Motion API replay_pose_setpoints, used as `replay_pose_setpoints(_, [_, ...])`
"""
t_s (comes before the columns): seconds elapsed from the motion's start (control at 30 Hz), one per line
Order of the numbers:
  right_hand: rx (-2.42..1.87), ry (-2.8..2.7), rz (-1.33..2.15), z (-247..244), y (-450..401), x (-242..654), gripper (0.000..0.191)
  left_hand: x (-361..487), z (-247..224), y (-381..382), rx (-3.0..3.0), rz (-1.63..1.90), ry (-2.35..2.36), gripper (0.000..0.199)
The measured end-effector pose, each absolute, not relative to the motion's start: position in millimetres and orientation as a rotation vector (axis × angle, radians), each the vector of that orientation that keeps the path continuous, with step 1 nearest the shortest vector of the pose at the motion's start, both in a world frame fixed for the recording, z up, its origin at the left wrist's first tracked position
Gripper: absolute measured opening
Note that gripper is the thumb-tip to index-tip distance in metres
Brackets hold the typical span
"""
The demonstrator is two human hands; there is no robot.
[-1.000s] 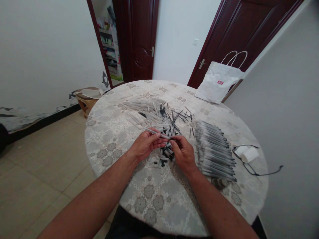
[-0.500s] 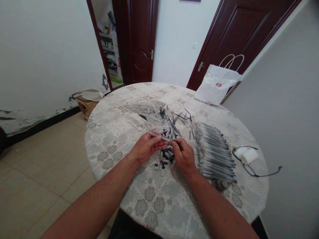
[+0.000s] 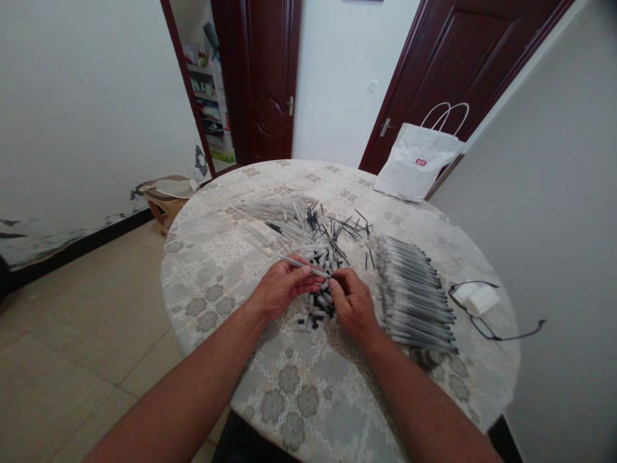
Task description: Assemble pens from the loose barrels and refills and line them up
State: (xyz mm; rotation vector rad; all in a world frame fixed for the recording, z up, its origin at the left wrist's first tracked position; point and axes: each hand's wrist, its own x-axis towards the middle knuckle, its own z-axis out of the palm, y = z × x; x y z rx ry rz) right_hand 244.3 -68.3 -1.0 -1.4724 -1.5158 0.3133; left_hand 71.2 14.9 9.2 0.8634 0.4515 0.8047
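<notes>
My left hand (image 3: pixel 284 283) grips a thin pale pen barrel (image 3: pixel 304 265), which slants down to the right across its fingers. At the barrel's right end, the thumb and fingers of my right hand (image 3: pixel 351 301) are pinched together; whether they hold the tip or a small part is too small to tell. Beneath and beyond both hands lie short black and whitish caps (image 3: pixel 315 316), loose pale tubes (image 3: pixel 265 209) and thin dark refills (image 3: pixel 354 226). Right of my right hand, many pens (image 3: pixel 417 296) lie side by side in a stack.
A patterned cloth covers the round table (image 3: pixel 289 386). Eyeglasses (image 3: pixel 491 334) and a folded white tissue (image 3: pixel 482 300) lie at the right edge. At the back right stands a white paper bag (image 3: pixel 417 161). A stool (image 3: pixel 168 196) is on the floor at the left.
The view has shifted slightly. Both hands stay in nearly the same place around the barrel, with the right fingers still at its right end.
</notes>
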Motion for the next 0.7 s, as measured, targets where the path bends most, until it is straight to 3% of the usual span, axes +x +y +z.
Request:
replay_pose_setpoints(0.17, [-1.499,-1.540,0.362,-1.3,-69.1,246.2,0.039,71.3,11.3,13.1,0.889,0.790,0.453,0.027])
replay_pose_setpoints(0.33, [-1.421,-1.495,0.354,0.6,-70.6,246.8,0.019,71.6,12.0,12.8,0.892,0.810,0.470,0.025])
replay_pose_setpoints(0.47, [-1.445,-1.527,0.290,2.0,-69.4,244.8,0.014,71.3,10.9,13.1,0.894,0.810,0.480,0.027])
replay_pose_setpoints(0.7, [-1.495,-1.536,0.324,-3.0,-67.4,247.0,0.039,71.9,10.5,12.3,0.905,0.808,0.505,0.028])
